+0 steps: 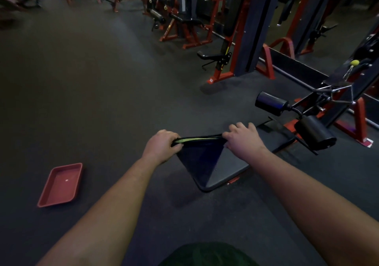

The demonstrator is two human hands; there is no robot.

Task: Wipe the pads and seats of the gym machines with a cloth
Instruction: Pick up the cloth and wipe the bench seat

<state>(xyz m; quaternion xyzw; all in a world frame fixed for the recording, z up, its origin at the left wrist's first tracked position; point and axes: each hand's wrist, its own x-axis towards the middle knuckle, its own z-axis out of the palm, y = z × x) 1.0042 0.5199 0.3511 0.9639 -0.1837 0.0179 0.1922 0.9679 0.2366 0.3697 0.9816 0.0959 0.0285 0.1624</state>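
- Both forearms reach out from the camera toward the seat (229, 169), a flat dark pad low over the floor.
- Left hand (162, 146) pinches one end of the cloth (202, 157); right hand (242, 140) has fingers curled over the other end, so the top edge is stretched taut between them.
- Cloth hangs in a dark triangle over the seat's near-left part; whether its lower tip touches the pad I cannot tell.
- Two roller pads (270, 103) stand beyond the seat, to its right, untouched by either hand.
- Red tray (61, 184) lies on the floor well to the seat's left.
- Risk, as I judge it: a cloth held stretched wipes only with its hanging corner, leaving the far side of the seat missed; a loose pinch could also drop one end.
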